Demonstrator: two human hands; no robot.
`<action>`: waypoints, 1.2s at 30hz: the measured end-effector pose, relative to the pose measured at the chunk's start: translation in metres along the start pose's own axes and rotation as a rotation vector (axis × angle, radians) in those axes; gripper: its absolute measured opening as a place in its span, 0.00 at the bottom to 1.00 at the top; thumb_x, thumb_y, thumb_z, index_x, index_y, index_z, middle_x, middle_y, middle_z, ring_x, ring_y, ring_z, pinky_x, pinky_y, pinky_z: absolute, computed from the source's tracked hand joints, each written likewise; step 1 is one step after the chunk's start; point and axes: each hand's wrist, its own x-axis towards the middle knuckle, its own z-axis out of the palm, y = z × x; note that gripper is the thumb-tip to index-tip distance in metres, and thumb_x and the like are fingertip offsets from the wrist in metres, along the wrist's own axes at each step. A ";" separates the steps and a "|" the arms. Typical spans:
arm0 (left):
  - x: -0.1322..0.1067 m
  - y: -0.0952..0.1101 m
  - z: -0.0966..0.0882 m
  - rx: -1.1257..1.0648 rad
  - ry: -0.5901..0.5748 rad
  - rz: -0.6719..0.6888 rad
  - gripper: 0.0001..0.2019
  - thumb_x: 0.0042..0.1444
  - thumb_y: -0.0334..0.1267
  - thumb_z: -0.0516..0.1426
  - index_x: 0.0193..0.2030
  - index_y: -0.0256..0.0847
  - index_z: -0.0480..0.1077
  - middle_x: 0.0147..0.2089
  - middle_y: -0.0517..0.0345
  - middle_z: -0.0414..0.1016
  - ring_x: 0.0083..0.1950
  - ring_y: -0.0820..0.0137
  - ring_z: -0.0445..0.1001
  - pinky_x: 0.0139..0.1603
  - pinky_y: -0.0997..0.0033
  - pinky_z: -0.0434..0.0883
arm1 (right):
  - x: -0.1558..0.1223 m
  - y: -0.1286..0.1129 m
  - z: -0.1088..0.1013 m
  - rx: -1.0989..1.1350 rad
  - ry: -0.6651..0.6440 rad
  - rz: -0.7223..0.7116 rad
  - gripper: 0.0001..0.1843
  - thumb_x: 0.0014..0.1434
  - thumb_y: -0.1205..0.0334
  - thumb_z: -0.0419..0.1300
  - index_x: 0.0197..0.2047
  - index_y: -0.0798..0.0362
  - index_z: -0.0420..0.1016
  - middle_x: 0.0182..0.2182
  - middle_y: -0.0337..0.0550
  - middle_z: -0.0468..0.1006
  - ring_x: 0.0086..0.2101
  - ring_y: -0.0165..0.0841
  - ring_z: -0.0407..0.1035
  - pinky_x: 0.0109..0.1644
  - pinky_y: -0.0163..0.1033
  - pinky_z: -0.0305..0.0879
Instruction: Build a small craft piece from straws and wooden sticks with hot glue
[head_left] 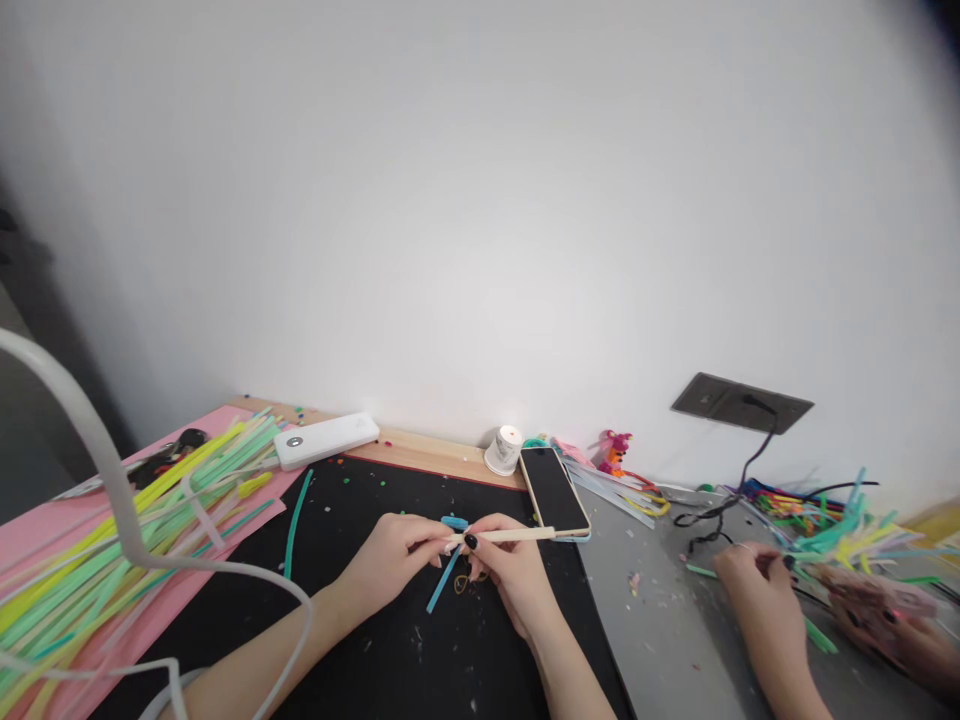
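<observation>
My left hand (386, 565) and my right hand (510, 565) meet low in the middle of the head view, above a black mat (360, 640). Both pinch a cream pipe cleaner (529, 535), whose free end sticks out to the right past my right hand. A blue pipe cleaner (444, 582) crosses it at the fingertips, one end pointing down and the other up behind my fingers. How the two join is hidden by the fingers. A thin yellowish loop (461, 585) shows just below my right hand.
Many coloured pipe cleaners (187, 510) lie on pink paper at left, beside a white device (328, 440). A white cable (112, 480) loops across the left foreground. Behind my hands are a paper cup (504, 452) and a phone (553, 488). Another person's hands (761, 590) work at right.
</observation>
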 end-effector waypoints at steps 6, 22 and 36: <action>-0.001 -0.003 0.000 0.010 0.020 -0.007 0.11 0.58 0.36 0.52 0.35 0.43 0.77 0.29 0.61 0.79 0.28 0.72 0.75 0.34 0.78 0.68 | 0.000 -0.002 -0.001 0.104 0.002 0.028 0.07 0.49 0.61 0.66 0.31 0.54 0.77 0.23 0.41 0.78 0.18 0.25 0.64 0.24 0.30 0.60; -0.001 -0.002 -0.001 0.140 -0.099 0.071 0.16 0.63 0.39 0.46 0.36 0.44 0.75 0.33 0.60 0.77 0.34 0.70 0.73 0.37 0.76 0.65 | -0.001 0.002 0.002 0.072 -0.109 0.069 0.08 0.50 0.59 0.66 0.33 0.55 0.76 0.24 0.42 0.79 0.18 0.26 0.65 0.23 0.31 0.62; -0.002 -0.004 0.002 0.223 -0.148 0.021 0.16 0.65 0.36 0.43 0.30 0.41 0.67 0.23 0.65 0.69 0.27 0.73 0.68 0.31 0.77 0.60 | 0.000 -0.002 -0.001 0.101 -0.023 0.029 0.08 0.52 0.58 0.64 0.31 0.55 0.77 0.18 0.37 0.73 0.18 0.24 0.64 0.23 0.28 0.61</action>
